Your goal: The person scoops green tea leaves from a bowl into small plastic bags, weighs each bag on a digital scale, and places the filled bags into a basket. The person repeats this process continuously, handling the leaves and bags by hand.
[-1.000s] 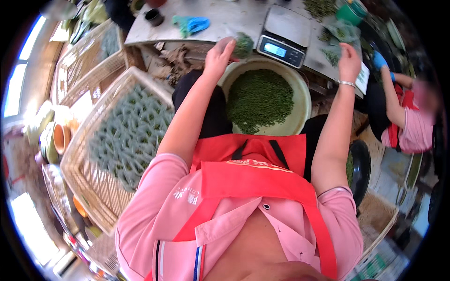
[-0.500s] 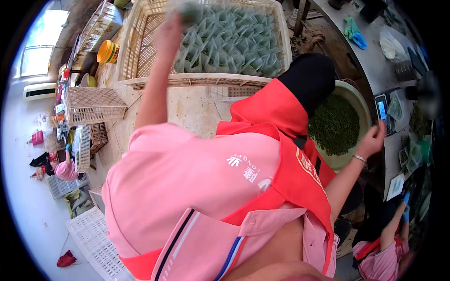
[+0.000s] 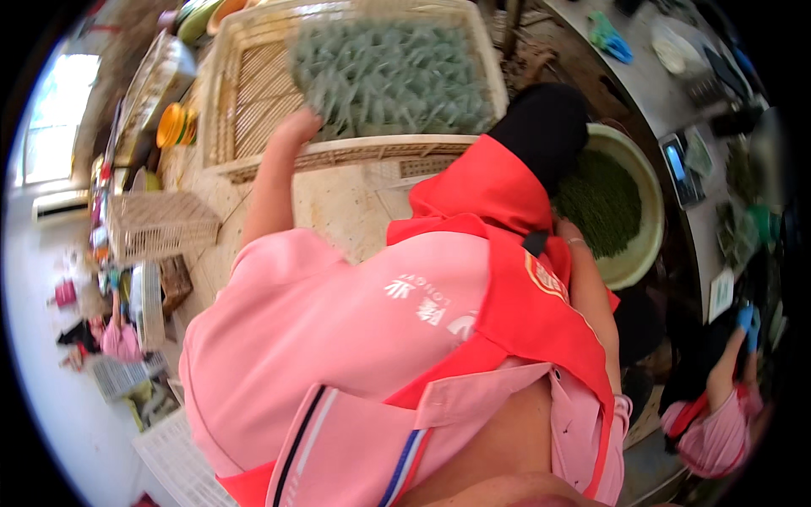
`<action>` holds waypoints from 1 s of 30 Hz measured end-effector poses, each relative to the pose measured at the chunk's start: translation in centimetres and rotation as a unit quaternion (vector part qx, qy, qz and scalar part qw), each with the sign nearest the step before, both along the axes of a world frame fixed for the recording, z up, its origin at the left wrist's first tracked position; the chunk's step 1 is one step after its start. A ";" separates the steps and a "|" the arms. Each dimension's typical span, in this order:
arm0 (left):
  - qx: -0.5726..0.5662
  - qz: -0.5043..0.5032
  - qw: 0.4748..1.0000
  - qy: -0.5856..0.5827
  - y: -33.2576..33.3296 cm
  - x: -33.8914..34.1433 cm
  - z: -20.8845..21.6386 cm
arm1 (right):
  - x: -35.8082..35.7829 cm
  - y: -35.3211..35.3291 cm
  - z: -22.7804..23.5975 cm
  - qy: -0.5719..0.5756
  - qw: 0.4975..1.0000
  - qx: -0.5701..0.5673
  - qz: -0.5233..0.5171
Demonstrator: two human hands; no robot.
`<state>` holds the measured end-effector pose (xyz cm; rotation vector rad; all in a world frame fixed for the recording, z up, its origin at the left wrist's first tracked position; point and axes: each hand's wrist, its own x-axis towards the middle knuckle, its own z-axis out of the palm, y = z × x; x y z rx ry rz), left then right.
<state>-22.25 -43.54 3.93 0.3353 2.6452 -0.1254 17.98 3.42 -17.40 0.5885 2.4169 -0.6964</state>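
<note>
My left hand (image 3: 296, 128) reaches out to the near left corner of a large cream plastic crate (image 3: 355, 152) filled with several small clear packets of green leaves (image 3: 397, 76). Its fingers are turned away among the packets, so its grip is hidden. My right hand (image 3: 564, 230) is down at the near edge of a pale green basin (image 3: 652, 241) holding loose green leaves (image 3: 604, 203). My red apron and dark knee cover most of that hand; only the wrist with a thin bracelet shows.
A digital scale (image 3: 680, 169) stands on a grey metal table (image 3: 650, 93) at the right, with blue gloves (image 3: 612, 38) farther back. A co-worker in pink (image 3: 718, 414) sits at lower right. An empty woven basket (image 3: 160, 224) and orange bowls (image 3: 173, 125) lie left.
My left hand has dropped from above the crate to its near corner. My right hand has come down from near the scale to the basin's edge. My head turned slightly.
</note>
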 end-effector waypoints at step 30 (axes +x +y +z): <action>0.562 -0.463 0.683 0.061 45.4 18.4 0.0 | -1.8 10.9 22.2 0.490 0.736 0.219 -0.412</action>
